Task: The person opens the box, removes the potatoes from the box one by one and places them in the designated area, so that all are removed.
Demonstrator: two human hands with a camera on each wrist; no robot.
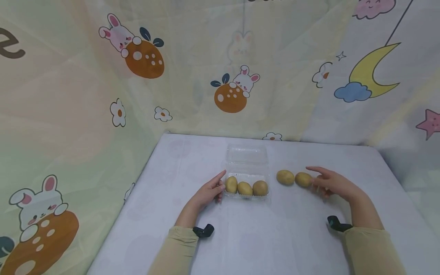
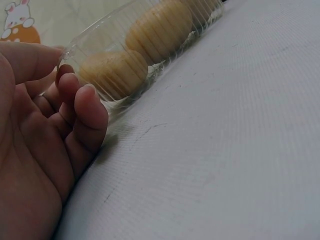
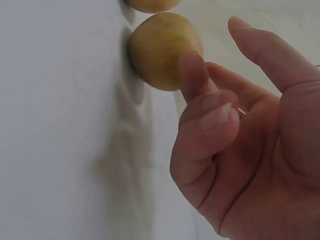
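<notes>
A clear plastic box (image 1: 247,168) lies with its lid folded back. Inside sit three yellow-brown potatoes (image 1: 245,188) in a row. My left hand (image 1: 207,192) touches the box's left side, one digit stretched along it and the other fingers bent loosely. The box wall (image 2: 77,50) meets those fingertips in the left wrist view. Two more potatoes lie to the right of the box, an outer one (image 1: 303,179) and an inner one (image 1: 285,177). My right hand (image 1: 331,183) has a fingertip (image 3: 193,70) at the outer potato, with one digit stretched out away from it.
Everything stands on a table under a pale cloth (image 1: 275,236). Behind and at both sides hangs a curtain (image 1: 192,88) printed with rabbits, flowers and a moon. A small black device (image 1: 204,230) sits on the left wrist, with another (image 1: 338,224) on the right.
</notes>
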